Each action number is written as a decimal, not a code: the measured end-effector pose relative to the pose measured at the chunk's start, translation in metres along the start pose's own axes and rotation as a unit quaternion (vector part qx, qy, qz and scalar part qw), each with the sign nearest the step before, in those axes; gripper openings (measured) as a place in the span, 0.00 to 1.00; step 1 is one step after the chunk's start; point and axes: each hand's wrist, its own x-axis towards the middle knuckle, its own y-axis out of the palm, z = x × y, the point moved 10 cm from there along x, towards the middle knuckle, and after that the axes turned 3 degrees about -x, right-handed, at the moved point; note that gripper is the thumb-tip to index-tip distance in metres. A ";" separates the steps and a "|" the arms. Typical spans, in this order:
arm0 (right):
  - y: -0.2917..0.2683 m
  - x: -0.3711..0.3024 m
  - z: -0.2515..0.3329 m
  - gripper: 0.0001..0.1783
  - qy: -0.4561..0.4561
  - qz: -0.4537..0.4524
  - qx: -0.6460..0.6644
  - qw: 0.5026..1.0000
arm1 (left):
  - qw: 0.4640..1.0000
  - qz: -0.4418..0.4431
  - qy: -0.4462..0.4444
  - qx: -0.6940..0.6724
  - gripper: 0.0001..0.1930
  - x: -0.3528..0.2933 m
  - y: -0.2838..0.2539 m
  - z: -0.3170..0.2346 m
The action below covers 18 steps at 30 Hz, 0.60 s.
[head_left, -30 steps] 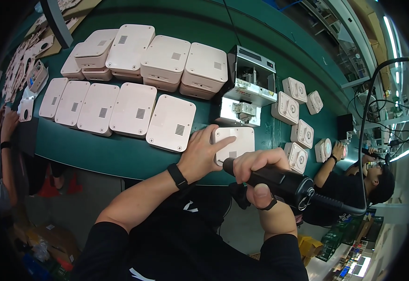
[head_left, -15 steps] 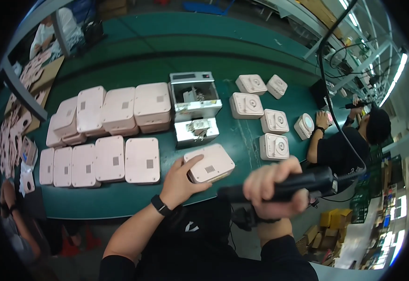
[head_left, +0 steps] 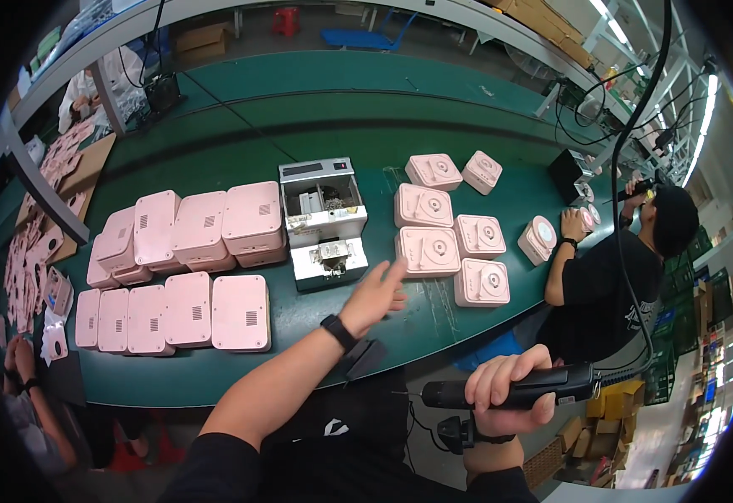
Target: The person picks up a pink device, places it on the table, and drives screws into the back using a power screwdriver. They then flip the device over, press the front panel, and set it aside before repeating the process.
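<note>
Gripping the black screwdriver (head_left: 564, 384), my remote right hand (head_left: 506, 381) is curled tight; the empty left hand (head_left: 373, 300), fingers loosely spread, hangs beside a pink box (head_left: 428, 250); small bits (head_left: 339, 201) lie in the machine (head_left: 320, 225)

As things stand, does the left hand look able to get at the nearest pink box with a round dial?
Likely yes: the left hand looks empty and open, close beside that pink box, with nothing visible between them. The metal machine stands left of the box, out of the way.
</note>
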 end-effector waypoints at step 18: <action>0.038 0.061 -0.090 0.20 0.068 0.055 0.030 0.996 | 0.552 -0.099 0.388 0.731 0.30 -0.202 -0.084 -0.045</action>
